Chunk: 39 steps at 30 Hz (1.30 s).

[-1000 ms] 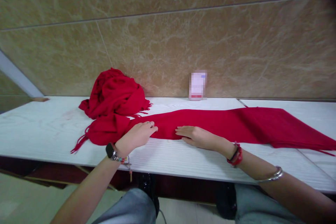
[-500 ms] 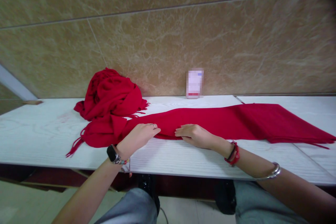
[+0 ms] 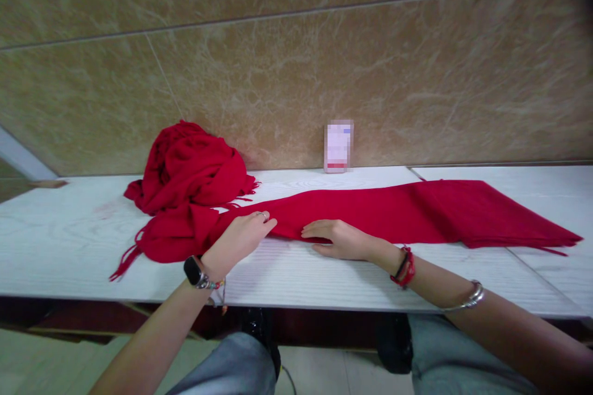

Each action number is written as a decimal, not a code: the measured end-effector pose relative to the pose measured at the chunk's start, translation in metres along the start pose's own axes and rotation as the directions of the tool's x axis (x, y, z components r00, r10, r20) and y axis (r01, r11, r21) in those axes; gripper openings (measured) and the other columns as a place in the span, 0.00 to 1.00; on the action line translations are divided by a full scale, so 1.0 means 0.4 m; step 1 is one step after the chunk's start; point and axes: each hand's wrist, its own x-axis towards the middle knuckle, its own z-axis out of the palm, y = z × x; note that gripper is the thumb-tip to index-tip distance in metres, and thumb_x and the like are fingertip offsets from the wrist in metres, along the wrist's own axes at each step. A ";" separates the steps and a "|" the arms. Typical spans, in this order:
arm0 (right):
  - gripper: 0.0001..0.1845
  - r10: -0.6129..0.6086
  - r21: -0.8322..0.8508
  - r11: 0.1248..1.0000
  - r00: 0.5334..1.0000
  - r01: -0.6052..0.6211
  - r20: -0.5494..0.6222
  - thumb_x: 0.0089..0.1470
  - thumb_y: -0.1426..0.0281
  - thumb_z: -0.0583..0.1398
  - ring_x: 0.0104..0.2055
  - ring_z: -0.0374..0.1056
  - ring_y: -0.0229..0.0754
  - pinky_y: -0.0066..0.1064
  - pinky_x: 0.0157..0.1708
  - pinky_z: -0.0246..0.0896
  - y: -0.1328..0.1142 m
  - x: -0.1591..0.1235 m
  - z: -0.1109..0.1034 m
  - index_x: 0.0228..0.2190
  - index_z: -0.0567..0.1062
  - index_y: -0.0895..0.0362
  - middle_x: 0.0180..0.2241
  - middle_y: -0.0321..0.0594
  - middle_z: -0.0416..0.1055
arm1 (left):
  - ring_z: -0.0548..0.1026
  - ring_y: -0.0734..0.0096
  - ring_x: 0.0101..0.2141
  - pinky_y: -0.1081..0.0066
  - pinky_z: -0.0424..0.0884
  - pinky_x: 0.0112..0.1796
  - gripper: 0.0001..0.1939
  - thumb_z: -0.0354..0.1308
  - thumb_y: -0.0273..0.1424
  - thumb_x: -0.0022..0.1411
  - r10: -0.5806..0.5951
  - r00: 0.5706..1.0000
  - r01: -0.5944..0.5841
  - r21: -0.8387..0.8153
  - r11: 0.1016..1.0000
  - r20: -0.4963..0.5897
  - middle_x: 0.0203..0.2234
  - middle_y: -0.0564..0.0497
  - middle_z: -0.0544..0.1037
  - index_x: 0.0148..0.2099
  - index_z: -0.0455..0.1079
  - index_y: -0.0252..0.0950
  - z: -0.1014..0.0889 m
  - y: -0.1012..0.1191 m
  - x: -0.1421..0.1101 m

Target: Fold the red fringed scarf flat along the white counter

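Note:
A long red scarf (image 3: pixel 370 216) lies folded lengthwise along the white table, its right end spread to a point and its left end bunched, with fringe hanging toward the near side. My left hand (image 3: pixel 241 236) grips the near edge of the scarf left of its middle, fingers curled and partly hidden. Just to the right, my right hand (image 3: pixel 340 239) rests open on the near edge, fingers stretched flat over the fabric and the thumb apart below. Behind the bunched end sits a crumpled heap of red fringed cloth (image 3: pixel 194 166).
A phone-like upright object (image 3: pixel 338 147), its front blurred out, leans against the brown marbled wall (image 3: pixel 278 86) at the back. The white tabletop (image 3: pixel 296 284) ends at a near edge above my knees. A seam runs across the table on the right.
My right thumb has moved away from its fingers, and the right hand has shifted slightly. My left hand stays on the scarf. The whole view has drifted a little.

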 end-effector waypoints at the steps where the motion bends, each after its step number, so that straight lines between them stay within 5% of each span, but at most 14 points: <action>1: 0.18 0.011 -0.007 1.000 1.000 -0.011 -0.015 0.50 0.75 0.54 0.48 0.65 0.41 0.31 0.49 0.59 0.000 0.000 0.001 0.45 0.70 0.61 0.45 0.46 0.70 | 0.70 0.68 0.38 0.71 0.68 0.35 0.15 0.46 0.17 0.58 -0.024 1.000 0.024 0.001 1.000 -0.002 0.38 0.46 0.70 0.46 0.64 0.34 -0.001 -0.005 0.001; 6: 0.18 0.094 -0.088 0.991 0.990 -0.104 -0.107 0.50 0.79 0.53 0.45 0.67 0.41 0.32 0.47 0.61 0.012 0.001 0.012 0.44 0.71 0.61 0.44 0.46 0.71 | 0.70 0.68 0.38 0.72 0.68 0.35 0.15 0.46 0.18 0.57 -0.060 0.998 0.060 -0.010 0.998 0.015 0.38 0.46 0.69 0.45 0.64 0.35 0.009 0.000 0.008; 18: 0.16 0.011 -0.241 0.970 1.000 -0.015 -0.015 0.57 0.75 0.49 0.44 0.69 0.43 0.36 0.45 0.63 0.015 -0.015 0.001 0.44 0.72 0.60 0.43 0.48 0.71 | 0.68 0.69 0.37 0.72 0.67 0.35 0.11 0.46 0.18 0.59 0.103 0.991 -0.113 -0.132 0.985 -0.080 0.34 0.49 0.68 0.40 0.64 0.36 0.031 0.047 0.036; 25: 0.18 -0.048 -0.098 0.994 0.997 0.053 0.053 0.56 0.76 0.50 0.53 0.60 0.40 0.32 0.53 0.55 0.012 -0.040 -0.021 0.46 0.71 0.60 0.48 0.44 0.68 | 0.68 0.68 0.38 0.70 0.66 0.39 0.15 0.46 0.18 0.59 0.116 0.992 -0.124 -0.201 0.972 -0.051 0.36 0.49 0.68 0.45 0.65 0.37 0.036 0.058 0.042; 30: 0.15 -0.002 0.085 0.996 0.998 -0.003 0.065 0.54 0.71 0.53 0.53 0.60 0.40 0.31 0.52 0.55 0.015 -0.034 -0.034 0.42 0.74 0.59 0.49 0.45 0.67 | 0.61 0.66 0.51 0.66 0.59 0.49 0.17 0.48 0.35 0.62 0.183 0.983 -0.179 -0.420 0.890 -0.031 0.52 0.46 0.61 0.53 0.60 0.40 0.029 0.050 0.038; 34: 0.14 0.131 0.176 0.978 0.989 -0.117 -0.070 0.55 0.68 0.52 0.46 0.66 0.40 0.32 0.48 0.60 0.037 -0.028 -0.043 0.35 0.77 0.57 0.42 0.43 0.72 | 0.62 0.71 0.50 0.68 0.59 0.49 0.15 0.37 0.32 0.67 0.158 0.985 -0.169 -0.469 0.867 -0.063 0.50 0.48 0.65 0.49 0.62 0.38 0.039 0.052 0.042; 39: 0.13 0.343 0.185 0.936 0.892 -0.298 -0.296 0.54 0.69 0.53 0.41 0.70 0.43 0.35 0.43 0.63 0.082 0.022 -0.090 0.34 0.76 0.59 0.37 0.42 0.75 | 0.57 0.64 0.55 0.62 0.56 0.51 0.17 0.40 0.29 0.65 0.107 0.983 -0.152 -0.323 0.934 -0.151 0.53 0.43 0.62 0.54 0.58 0.35 0.072 0.075 0.048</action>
